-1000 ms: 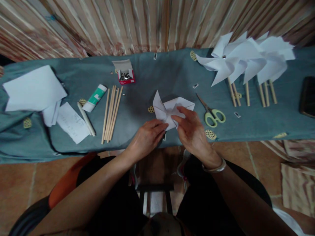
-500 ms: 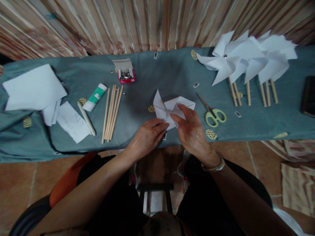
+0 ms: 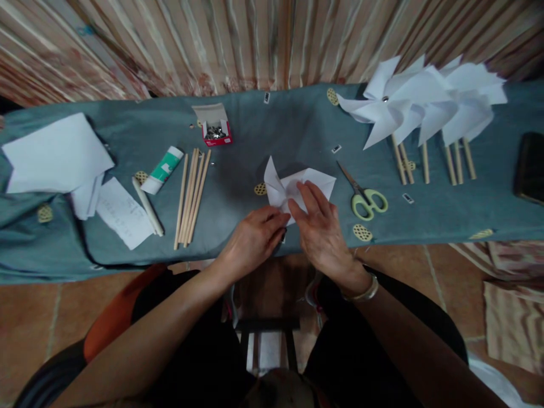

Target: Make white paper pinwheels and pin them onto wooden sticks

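A white paper pinwheel, partly folded, lies at the front middle of the cloth-covered table, its blades curled up at the left. My left hand pinches its near-left edge between thumb and fingers. Over its right part is my right hand, with thumb and fingers pressing on the paper near the centre; they hide part of it. Just right of it rest scissors with light green handles. To the left, several wooden sticks lie side by side.
Finished white pinwheels on sticks lie at the back right. A red box of metal pins stands open. A glue stick, a pen, a written note and white paper sheets are at the left. A dark object sits far right.
My right hand has shifted slightly left, its thumb and fingers nearer the paper's centre. My left hand keeps its hold. The whole view has drifted a little.
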Available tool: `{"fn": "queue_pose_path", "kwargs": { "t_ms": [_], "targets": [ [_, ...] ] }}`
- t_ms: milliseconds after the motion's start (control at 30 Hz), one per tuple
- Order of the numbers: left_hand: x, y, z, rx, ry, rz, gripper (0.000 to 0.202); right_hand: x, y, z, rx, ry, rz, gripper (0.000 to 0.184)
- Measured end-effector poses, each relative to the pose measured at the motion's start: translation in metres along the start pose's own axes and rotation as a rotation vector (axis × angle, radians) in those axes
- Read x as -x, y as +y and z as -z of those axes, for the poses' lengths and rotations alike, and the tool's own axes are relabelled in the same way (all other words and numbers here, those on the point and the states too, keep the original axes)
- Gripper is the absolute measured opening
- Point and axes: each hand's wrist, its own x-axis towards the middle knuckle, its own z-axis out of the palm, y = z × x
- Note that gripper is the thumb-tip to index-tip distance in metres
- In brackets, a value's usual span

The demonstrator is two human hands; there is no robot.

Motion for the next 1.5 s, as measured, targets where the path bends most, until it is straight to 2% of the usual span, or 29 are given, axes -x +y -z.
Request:
{"fn": "queue_pose_path", "kwargs": {
  "t_ms": [133,367,633,833,933,1000,1100,1200,1333,1500],
  "targets": [
    [-0.001,0.004,0.003,-0.047,0.008,-0.026,0.023,-0.001,-0.004,-0.006,0.036,0.071,0.036,0.045],
    [-0.001,0.003,0.004,-0.114,0.056,-0.087,0.022,-0.005,-0.002,-0.013,-0.081,0.086,0.048,0.056],
    [-0.001,0.001,0.000,-0.189,0.067,-0.116,0.019,-0.005,0.006,0.002,-0.151,0.119,0.021,0.057],
    [-0.005,-0.023,0.012,-0.273,0.070,-0.093,0.020,-0.006,0.036,0.014,-0.172,0.239,-0.099,0.052],
    [-0.010,-0.037,0.022,-0.310,0.068,-0.040,0.022,-0.008,0.045,0.015,-0.182,0.252,-0.136,0.049],
    [-0.013,-0.039,0.025,-0.313,0.082,-0.017,0.025,-0.009,0.046,0.015,-0.195,0.247,-0.138,0.048],
    [-0.014,-0.029,0.023,-0.296,0.115,-0.026,0.027,-0.009,0.044,0.015,-0.202,0.239,-0.150,0.048],
    [-0.013,-0.014,0.015,-0.281,0.121,-0.092,0.023,-0.008,0.041,0.015,-0.199,0.227,-0.156,0.048],
    [-0.014,-0.001,0.004,-0.295,0.051,-0.148,0.019,-0.006,0.040,0.016,-0.175,0.228,-0.139,0.047],
    [-0.018,0.004,0.001,-0.348,-0.021,-0.152,0.018,-0.004,0.040,0.014,-0.190,0.241,-0.131,0.045]
  ]
}}
